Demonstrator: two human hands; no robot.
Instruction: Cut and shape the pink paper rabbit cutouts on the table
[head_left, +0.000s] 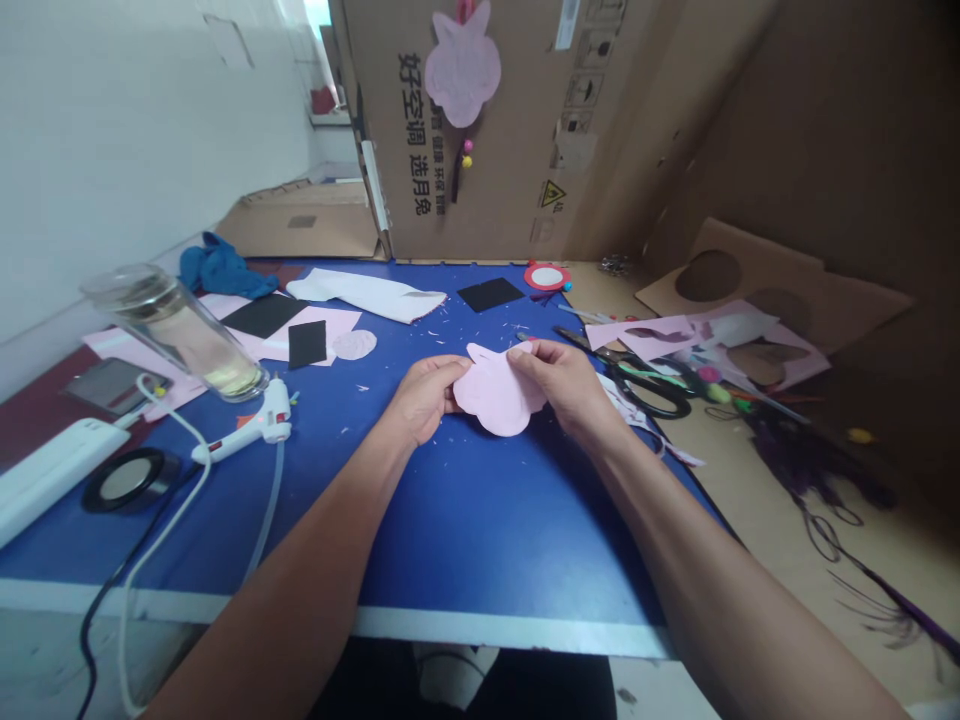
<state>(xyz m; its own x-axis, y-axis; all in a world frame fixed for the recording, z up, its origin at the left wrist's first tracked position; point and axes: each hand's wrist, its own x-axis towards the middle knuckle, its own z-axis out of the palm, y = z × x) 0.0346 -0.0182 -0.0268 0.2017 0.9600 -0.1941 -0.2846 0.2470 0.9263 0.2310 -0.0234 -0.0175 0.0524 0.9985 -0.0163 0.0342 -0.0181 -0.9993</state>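
Pink scalloped cutout (499,400) above blue worktop (510,540), well back from front edge (510,628); left hand (426,395) pinches left rim, right hand (566,382) upper right, fingers closed; seemingly handling-and-adjusting step; next calls for light grip.

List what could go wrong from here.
The thin pink scalloped cutout, held between the left hand and right hand, might crease or tear if pulled.

The tall clear cylindrical glass of pale liquid stands beside the white plastic glue gun and near the long white power strip; a knock could spill onto either.
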